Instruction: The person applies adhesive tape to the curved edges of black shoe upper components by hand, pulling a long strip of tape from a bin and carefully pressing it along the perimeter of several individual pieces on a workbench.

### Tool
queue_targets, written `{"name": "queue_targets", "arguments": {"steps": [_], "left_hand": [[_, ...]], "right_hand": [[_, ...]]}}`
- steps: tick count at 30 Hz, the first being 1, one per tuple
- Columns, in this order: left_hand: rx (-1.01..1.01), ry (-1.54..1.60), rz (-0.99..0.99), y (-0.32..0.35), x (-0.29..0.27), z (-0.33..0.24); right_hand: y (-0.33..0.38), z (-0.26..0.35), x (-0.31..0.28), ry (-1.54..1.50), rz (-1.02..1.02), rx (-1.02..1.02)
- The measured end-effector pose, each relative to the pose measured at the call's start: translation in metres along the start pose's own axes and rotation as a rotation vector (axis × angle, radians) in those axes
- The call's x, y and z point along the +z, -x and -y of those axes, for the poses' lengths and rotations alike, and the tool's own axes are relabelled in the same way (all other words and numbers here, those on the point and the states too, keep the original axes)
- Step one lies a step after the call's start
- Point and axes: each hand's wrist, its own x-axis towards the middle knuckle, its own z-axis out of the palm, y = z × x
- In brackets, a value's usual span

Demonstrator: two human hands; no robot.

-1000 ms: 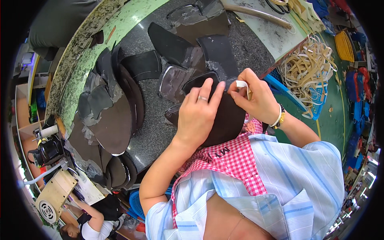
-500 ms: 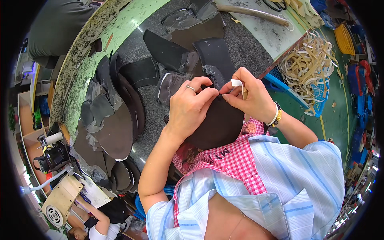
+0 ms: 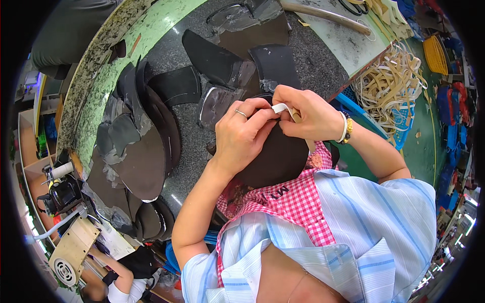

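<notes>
A dark brown, leather-like piece (image 3: 275, 159) is held up in front of my checked apron. My left hand (image 3: 240, 135) is closed on its upper edge, thumb and forefinger pinched together. My right hand (image 3: 314, 115) pinches a narrow white and tan strip (image 3: 279, 107), whose white end reaches over to my left fingertips at that same edge. The curled fingers hide exactly where the strip meets the piece.
Overlapping dark cut pieces (image 3: 146, 166) lie on the speckled stone slab (image 3: 189, 136), with more at its far side. On the right, tangled pale strips (image 3: 389, 86) fill a blue basket (image 3: 401, 132). A wooden-handled tool (image 3: 328, 16) lies beyond. A sewing machine (image 3: 63, 192) and another person are at lower left.
My right hand has turned inward, bringing the white end of the strip left, to my left fingertips. My left hand stays on the dark piece, almost unmoved. The view has shifted slightly.
</notes>
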Motion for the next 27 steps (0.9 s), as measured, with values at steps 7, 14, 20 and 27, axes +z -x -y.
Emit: {"name": "queue_targets", "arguments": {"steps": [7,14,20,27], "left_hand": [[0.017,0.034,-0.001,0.001,0.001,0.007],[-0.182,0.133,0.035,0.005,-0.015,0.0],[-0.374,-0.199,-0.049,0.014,-0.03,-0.008],[-0.648,0.63,-0.084,0.022,-0.026,-0.017]], "right_hand": [[0.018,-0.001,0.025,0.032,-0.278,-0.109],[0.032,0.02,0.005,0.279,-0.407,-0.098],[0.026,0.011,-0.008,0.316,-0.218,-0.261],[-0.018,0.015,-0.006,0.157,-0.095,-0.272]]}}
